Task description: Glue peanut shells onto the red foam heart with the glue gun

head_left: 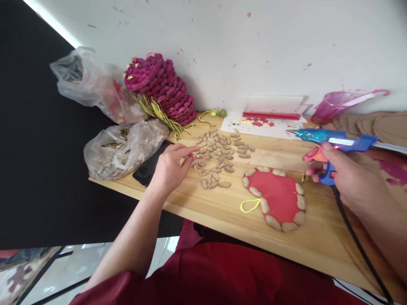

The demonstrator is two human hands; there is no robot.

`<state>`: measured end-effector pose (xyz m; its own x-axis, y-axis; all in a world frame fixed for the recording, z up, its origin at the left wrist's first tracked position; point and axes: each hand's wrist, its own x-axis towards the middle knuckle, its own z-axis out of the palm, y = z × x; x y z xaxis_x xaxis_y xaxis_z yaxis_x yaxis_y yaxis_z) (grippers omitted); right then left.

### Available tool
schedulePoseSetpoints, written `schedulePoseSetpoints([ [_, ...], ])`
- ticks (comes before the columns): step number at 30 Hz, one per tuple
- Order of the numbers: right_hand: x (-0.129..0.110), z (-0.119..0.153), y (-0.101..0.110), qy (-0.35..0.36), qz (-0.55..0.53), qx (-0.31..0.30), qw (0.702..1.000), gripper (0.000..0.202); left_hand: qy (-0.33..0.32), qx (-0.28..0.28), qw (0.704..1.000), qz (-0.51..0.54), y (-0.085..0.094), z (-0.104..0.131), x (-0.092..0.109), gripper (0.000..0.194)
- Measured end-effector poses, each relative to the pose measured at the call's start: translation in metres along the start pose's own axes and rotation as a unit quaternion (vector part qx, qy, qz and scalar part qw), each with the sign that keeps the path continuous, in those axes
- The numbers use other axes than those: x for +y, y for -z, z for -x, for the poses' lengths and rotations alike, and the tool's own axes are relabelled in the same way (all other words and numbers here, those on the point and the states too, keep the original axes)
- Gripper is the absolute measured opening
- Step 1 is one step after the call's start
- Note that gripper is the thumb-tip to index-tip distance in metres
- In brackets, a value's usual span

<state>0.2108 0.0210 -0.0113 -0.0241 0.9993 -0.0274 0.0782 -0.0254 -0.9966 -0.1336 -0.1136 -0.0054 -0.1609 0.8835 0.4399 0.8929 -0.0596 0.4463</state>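
My right hand [346, 169] is wrapped round a blue glue gun [329, 137], its nozzle pointing left above the table. Below and left of the gun lies a red heart-shaped piece [280, 192] with peanuts in their shells along much of its edge. A yellow cord loop [250, 206] sticks out at the heart's notch. My left hand [174, 167] reaches to the left side of a loose spread of peanuts [216, 148]. Its index finger and thumb are stretched out and slightly apart, with no peanut visible between them.
Plastic bags [124, 148] and a dark phone [151, 163] lie at the left. Stacked magenta peanut-covered pieces [162, 84] lean against the wall. Behind are paper with small stars [260, 123], a pink cup [329, 106] and cardboard pieces [381, 127]. The gun's black cable [352, 233] hangs frontward.
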Motion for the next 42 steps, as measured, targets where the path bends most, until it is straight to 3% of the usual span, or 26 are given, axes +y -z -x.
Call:
schedulePoseSetpoints([
  [4,0.0,0.0,0.0,-0.004,-0.003,0.001,1.0,0.058,0.002,-0.01,1.0,-0.021,-0.001,-0.001,0.002,0.011],
  [10,-0.002,0.001,-0.001,-0.005,0.003,0.003,1.0,0.06,0.009,-0.008,0.999,-0.048,-0.002,0.0,0.001,0.03],
  [20,-0.002,0.002,-0.001,0.003,-0.003,0.006,1.0,0.058,0.024,-0.013,0.999,-0.036,-0.003,0.004,-0.003,0.017],
  [22,-0.001,0.002,-0.001,0.005,-0.003,0.002,1.0,0.057,0.012,-0.015,0.999,-0.045,-0.005,0.004,-0.001,0.022],
  [26,0.0,0.003,-0.001,0.013,-0.007,0.012,1.0,0.055,-0.042,-0.049,0.997,-0.049,-0.007,0.004,-0.001,0.015],
  [31,0.003,0.001,0.003,0.002,-0.026,-0.027,0.999,0.048,-0.087,-0.064,0.989,-0.1,-0.013,0.002,-0.006,0.014],
  [42,0.011,-0.001,0.008,0.007,-0.028,-0.048,0.998,0.05,-0.046,-0.103,0.988,-0.107,-0.016,0.0,0.002,0.018],
])
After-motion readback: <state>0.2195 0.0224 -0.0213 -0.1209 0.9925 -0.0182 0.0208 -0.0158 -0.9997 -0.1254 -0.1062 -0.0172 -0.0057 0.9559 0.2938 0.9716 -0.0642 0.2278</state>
